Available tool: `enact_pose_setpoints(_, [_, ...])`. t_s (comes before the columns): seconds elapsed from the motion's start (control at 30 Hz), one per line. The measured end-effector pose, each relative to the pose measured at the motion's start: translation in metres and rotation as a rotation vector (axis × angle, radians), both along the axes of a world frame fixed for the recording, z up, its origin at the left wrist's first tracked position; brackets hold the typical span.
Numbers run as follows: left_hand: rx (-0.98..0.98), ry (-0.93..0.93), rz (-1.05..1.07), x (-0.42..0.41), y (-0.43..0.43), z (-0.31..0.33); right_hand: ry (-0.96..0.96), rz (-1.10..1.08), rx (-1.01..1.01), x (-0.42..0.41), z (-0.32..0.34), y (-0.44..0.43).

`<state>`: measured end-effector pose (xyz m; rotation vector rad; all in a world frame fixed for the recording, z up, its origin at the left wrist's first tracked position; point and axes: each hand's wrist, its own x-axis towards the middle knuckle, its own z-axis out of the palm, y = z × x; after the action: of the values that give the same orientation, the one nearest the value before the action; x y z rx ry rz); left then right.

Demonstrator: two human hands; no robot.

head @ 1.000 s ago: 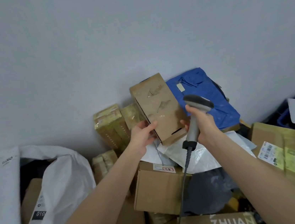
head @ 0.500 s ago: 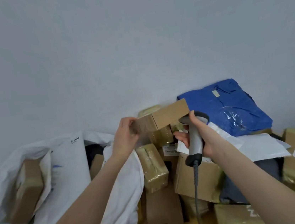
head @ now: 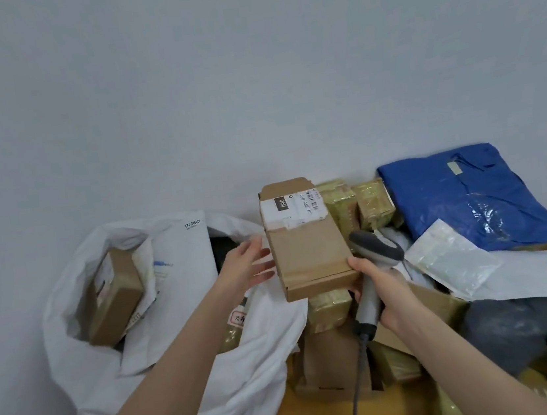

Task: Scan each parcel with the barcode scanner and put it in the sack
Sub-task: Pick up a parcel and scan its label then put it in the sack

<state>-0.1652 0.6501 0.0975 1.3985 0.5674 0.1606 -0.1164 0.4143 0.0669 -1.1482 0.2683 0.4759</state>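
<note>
A flat brown cardboard parcel (head: 307, 255) is held up in the middle, its white barcode label facing me at the far end. My right hand (head: 384, 292) grips the grey barcode scanner (head: 375, 250) by the handle, and its thumb rests on the parcel's near right corner. The scanner head sits just right of the parcel, with its cable hanging down. My left hand (head: 246, 267) is open, fingers straight, at the parcel's left edge. The white sack (head: 250, 365) stands open at the left, holding a brown box (head: 114, 296) and a white mailer (head: 180, 270).
A pile of parcels fills the right side: a blue plastic bag (head: 464, 197), white mailers (head: 451, 261), a dark grey bag (head: 517, 325), tape-wrapped boxes (head: 337, 203) and plain cartons (head: 331, 355). A pale wall stands close behind everything.
The parcel has turned over so its label faces me. My left hand has let go of its end and opened beside it. My right hand now steadies the parcel's corner.
</note>
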Motion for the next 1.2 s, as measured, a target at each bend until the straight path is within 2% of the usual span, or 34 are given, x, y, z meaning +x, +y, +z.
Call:
enact_pose_setpoints(0.07, [0.021,0.046,-0.038,-0.004,0.000,-0.005,-0.029,0.028,-0.024,-0.006,-0.008,-0.004])
enact_pose_setpoints(0.2, [0.104,-0.018,0.060,0.001,0.004,0.000,-0.092,0.099,-0.101,-0.010,-0.020,-0.022])
enact_pose_setpoints(0.3, [0.061,0.053,0.120,0.002,0.013,0.012,-0.137,0.182,-0.099,-0.007,-0.019,-0.034])
enact_pose_setpoints(0.4, [0.248,0.226,-0.022,-0.008,0.026,0.022,-0.168,0.231,-0.076,-0.002,-0.014,-0.042])
enact_pose_setpoints(0.47, [0.303,0.283,-0.107,-0.016,0.031,0.026,-0.180,0.219,-0.051,0.002,-0.010,-0.043])
enact_pose_setpoints(0.57, [0.257,0.247,-0.011,-0.026,0.035,0.028,-0.149,0.109,-0.086,0.006,-0.006,-0.041])
enact_pose_setpoints(0.67, [0.114,0.170,0.142,-0.032,0.031,0.021,-0.145,0.025,-0.129,0.004,0.000,-0.039])
enact_pose_setpoints(0.93, [-0.126,0.023,0.270,-0.033,-0.013,-0.018,-0.280,0.348,-0.092,-0.053,0.026,-0.013])
enact_pose_setpoints(1.2, [-0.001,0.039,0.277,-0.031,-0.020,-0.031,-0.339,0.375,-0.105,-0.078,0.043,-0.005])
